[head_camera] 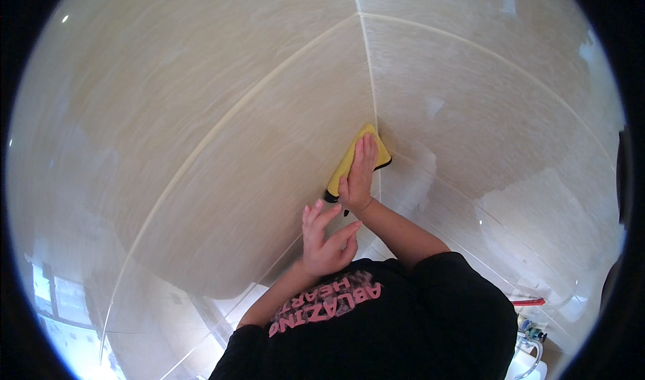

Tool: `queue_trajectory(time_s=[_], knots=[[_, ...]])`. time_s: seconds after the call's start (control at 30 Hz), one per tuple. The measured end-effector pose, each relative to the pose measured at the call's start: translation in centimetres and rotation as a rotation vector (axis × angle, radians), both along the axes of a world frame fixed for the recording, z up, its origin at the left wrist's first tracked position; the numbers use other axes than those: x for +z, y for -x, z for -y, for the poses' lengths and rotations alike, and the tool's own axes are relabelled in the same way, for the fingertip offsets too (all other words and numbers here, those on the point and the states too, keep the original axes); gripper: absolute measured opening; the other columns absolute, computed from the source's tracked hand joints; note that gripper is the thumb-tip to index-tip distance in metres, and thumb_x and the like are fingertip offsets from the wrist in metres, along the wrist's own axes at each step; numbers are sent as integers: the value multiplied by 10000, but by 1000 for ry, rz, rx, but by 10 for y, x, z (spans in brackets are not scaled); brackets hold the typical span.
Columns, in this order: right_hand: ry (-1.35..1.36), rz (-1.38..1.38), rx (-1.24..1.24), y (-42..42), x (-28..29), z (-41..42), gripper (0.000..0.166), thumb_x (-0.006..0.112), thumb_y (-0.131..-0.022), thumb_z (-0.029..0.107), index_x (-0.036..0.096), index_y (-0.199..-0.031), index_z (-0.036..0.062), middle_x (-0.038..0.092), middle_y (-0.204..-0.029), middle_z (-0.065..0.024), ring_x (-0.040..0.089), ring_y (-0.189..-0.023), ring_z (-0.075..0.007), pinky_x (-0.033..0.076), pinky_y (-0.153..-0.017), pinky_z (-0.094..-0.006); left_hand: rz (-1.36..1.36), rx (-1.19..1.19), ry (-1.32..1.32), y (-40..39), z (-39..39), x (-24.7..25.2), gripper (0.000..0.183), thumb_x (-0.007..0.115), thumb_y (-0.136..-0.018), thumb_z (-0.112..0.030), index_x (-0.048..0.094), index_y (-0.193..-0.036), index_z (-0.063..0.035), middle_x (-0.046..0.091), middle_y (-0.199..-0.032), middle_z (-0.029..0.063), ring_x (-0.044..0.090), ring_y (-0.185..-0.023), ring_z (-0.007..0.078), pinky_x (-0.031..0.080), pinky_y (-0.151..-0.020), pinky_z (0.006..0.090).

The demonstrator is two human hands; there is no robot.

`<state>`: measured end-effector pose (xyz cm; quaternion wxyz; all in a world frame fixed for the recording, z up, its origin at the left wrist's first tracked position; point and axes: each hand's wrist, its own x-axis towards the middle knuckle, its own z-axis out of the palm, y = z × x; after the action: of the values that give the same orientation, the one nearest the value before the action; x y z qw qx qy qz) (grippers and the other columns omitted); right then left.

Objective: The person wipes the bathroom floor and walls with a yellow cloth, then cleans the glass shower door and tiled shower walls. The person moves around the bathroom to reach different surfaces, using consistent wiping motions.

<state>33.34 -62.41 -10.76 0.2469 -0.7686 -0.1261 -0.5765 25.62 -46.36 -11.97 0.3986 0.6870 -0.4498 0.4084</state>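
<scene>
My right hand (360, 171) lies almost flat on a yellow cloth (342, 171) with a black edge, pressing it against the wall at the corner. The thumb rests at the cloth's near side. Part of the cloth is hidden under the palm and fingers. Just below it, my left hand (327, 244) is raised in front of my chest, fingers bent and apart, holding nothing. Pale grout runs down the corner joint (371, 77) where two glossy beige tiled walls meet.
The left tiled wall (242, 168) and the right tiled wall (484, 103) stand close in front of me. At the lower right are a white basin (536, 370), a curved metal faucet (540, 355) and a long red object (529, 302). Bright window reflections show at lower left.
</scene>
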Motion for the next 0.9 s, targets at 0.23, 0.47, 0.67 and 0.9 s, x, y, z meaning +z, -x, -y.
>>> queue_trajectory(time_s=[0.23,0.47,0.67,0.9], knots=[[184,124,23,-12,118,-19,777,541,-764,338,352,-1435,-5,338,-1492,-218,289,-1382,-435,148,-1110,-599,-45,16,-33,2,1,2,304,713,-696,-75,705,-992,-146,479,-1297,184,342,-1338,418,221,-1108,557],[-50,4,6,-3,54,3,813,541,-761,359,316,-1448,-13,305,-1497,-255,271,-1388,-438,145,-1113,-596,-173,6,-73,12,2,-11,277,705,-720,-83,715,-985,-163,516,-1263,149,377,-1311,383,237,-1106,526],[-583,-151,-15,15,-109,-2,665,383,-927,331,265,-1460,-47,255,-1524,-253,199,-1431,-406,106,-1164,-494,-223,-31,-213,23,-6,-16,284,702,-723,-85,715,-998,-157,511,-1272,153,378,-1311,390,251,-1094,556],[-1099,-260,-5,10,-88,-25,612,373,-923,143,207,-1483,-40,180,-1571,-193,150,-1456,-353,84,-1179,-430,-218,-102,-244,15,-1,-17,279,692,-733,-89,698,-1009,-128,495,-1278,182,395,-1291,416,269,-1089,559]])
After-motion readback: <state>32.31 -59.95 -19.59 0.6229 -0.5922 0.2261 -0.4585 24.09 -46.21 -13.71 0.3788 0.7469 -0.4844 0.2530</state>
